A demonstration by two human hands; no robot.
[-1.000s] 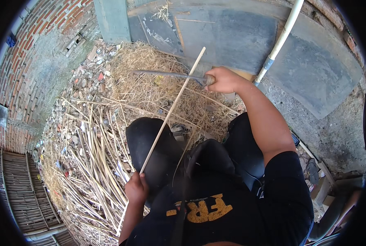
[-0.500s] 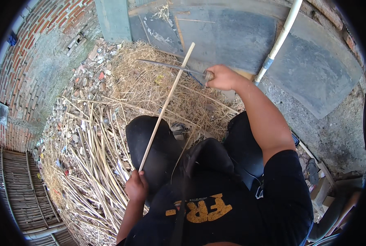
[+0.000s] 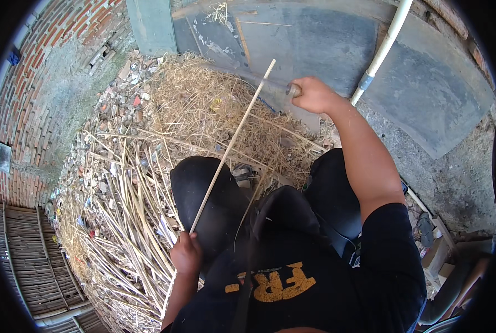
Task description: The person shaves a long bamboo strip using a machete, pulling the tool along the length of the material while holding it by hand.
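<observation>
My left hand is closed round the lower end of a long, pale bamboo strip. The strip slants up and away to the right, passing over my left knee. In my right hand is the wooden handle of a long-bladed knife, gripped tightly. Its blade points left and is smeared by motion. It crosses the strip near the far end; whether the two touch I cannot tell.
A heap of dry shavings covers the ground ahead. Many cut strips lie over rubble on my left. Grey panels and a white pipe stand ahead. A brick wall rises at the left, above a slatted bamboo panel.
My right hand has moved a little up and to the right with the knife, whose blade is now blurred. The strip's far end has swung slightly right; my left hand stays by my knee.
</observation>
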